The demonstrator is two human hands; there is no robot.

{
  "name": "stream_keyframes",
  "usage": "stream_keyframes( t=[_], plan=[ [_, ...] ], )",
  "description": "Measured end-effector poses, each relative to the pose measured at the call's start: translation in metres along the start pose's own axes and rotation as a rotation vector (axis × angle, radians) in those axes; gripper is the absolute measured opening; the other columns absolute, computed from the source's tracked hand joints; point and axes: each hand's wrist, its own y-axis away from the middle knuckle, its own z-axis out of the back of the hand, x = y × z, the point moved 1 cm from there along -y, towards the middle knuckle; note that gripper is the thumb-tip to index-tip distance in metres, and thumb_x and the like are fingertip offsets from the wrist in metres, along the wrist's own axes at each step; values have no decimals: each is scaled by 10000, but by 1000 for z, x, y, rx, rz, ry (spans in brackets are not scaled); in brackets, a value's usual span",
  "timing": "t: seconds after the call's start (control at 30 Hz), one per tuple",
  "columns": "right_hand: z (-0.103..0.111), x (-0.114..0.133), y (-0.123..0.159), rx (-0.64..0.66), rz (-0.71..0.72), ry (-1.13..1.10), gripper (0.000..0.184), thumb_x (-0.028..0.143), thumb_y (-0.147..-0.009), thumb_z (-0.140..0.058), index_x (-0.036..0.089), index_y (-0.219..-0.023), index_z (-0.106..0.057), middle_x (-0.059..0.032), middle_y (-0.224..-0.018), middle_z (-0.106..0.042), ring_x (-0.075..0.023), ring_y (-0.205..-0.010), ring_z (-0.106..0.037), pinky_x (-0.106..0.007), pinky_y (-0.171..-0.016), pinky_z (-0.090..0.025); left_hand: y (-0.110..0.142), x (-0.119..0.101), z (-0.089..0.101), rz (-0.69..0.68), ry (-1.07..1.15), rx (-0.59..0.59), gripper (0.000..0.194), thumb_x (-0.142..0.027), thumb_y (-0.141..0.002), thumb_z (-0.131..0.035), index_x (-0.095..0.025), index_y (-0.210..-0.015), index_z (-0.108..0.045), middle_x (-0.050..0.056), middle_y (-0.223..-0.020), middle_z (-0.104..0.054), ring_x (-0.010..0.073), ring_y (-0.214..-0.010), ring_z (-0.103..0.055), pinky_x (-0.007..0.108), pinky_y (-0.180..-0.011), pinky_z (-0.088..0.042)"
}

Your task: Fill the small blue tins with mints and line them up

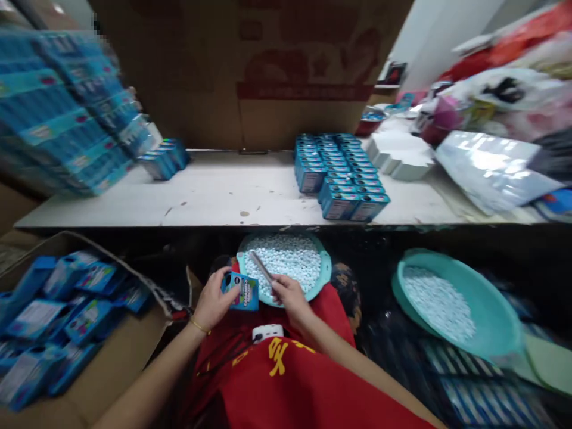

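My left hand (pixel 213 302) is closed round a small blue printed carton (pixel 250 293), its thumb across the front. In my right hand (pixel 288 293) is a narrow grey metal-looking strip (pixel 261 266), slanting up and left. Its exact kind cannot be made out. Both hands are over the near side of a turquoise basin (pixel 327 271) on my lap. Small white pellets (pixel 290 253) fill this basin, and the strip's far end is above them. A red apron (pixel 308 381) with yellow characters covers my lap.
The white bench (pixel 214 190) carries rows of blue cartons (pixel 342 173), a white stack (pixel 400 152) and a large cardboard box (pixel 308 119). Wrapped cartons (pixel 58 113) rise at left. An open cardboard box (pixel 120 351) holds loose cartons. Another basin (pixel 487 298) of pellets is at right.
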Motion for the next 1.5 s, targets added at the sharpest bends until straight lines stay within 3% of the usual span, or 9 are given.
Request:
stream_keyframes(
  t=[0.2,0.37,0.53,0.63,0.7,0.97,1.13,1.3,1.5],
  plan=[
    [-32,-14,-24,-33,138,-66,189,164,-650,-449,178,-761,-601,29,-649,-560,-92,-592,-474,-205,-574,-389,3,-20,-40,154,425,355,564,-407,-608,-598,-178,-1080,-391,46,-890,-578,170,-725,-584,315,-632,-483],
    [-21,-19,-18,104,-3,-75,218,227,-702,-429,197,-855,-582,58,-503,-471,-82,-449,-399,-198,-456,-349,2,-2,-35,-40,349,487,686,-300,-485,-701,-198,-1116,-449,92,-1085,-525,242,-996,-511,363,-832,-429],
    [63,12,-8,43,206,600,232,182,-720,-437,186,-860,-621,-22,-743,-613,-137,-689,-523,-233,-632,-386,-8,23,-18,-189,190,516,410,-278,-594,-624,-235,-992,-532,52,-1055,-541,217,-1000,-498,358,-895,-378],
    [125,32,-2,-146,176,1150,286,143,-754,-380,212,-902,-614,-60,-897,-619,-182,-836,-534,-267,-710,-366,-22,26,-11,-130,171,344,388,-331,-625,-595,-223,-991,-524,47,-1000,-569,212,-947,-523,362,-881,-384],
    [142,36,-3,-171,101,1401,306,121,-762,-351,201,-903,-611,-87,-904,-614,-201,-851,-539,-277,-700,-366,-35,25,-11,-109,213,231,442,-371,-620,-597,-204,-1017,-497,52,-1010,-561,210,-941,-524,362,-872,-388],
    [68,-8,-68,-154,34,1316,389,113,-784,-324,250,-1066,-555,-45,-1074,-584,-174,-973,-513,-262,-782,-362,-75,27,-46,-37,305,24,432,-432,-643,-555,-171,-977,-469,18,-855,-558,154,-798,-537,302,-773,-427],
    [74,-13,-83,-182,94,1016,323,191,-791,-375,241,-1013,-604,-22,-1052,-606,-174,-977,-521,-264,-798,-378,-73,26,-43,-32,306,-13,429,-415,-655,-547,-176,-1002,-468,27,-895,-559,160,-835,-532,303,-798,-416],
    [97,26,-70,-121,212,960,307,186,-763,-414,232,-981,-626,-10,-971,-641,-158,-921,-548,-238,-769,-393,-74,12,-38,-91,285,12,427,-386,-654,-552,-185,-1021,-464,21,-896,-562,149,-816,-534,285,-774,-427],
    [95,93,-52,26,355,1006,311,208,-751,-417,268,-961,-638,5,-888,-662,-163,-861,-563,-221,-691,-395,-79,-15,-56,-218,173,97,401,-375,-664,-552,-183,-1008,-478,30,-916,-561,164,-853,-531,299,-800,-408]
  ],
)
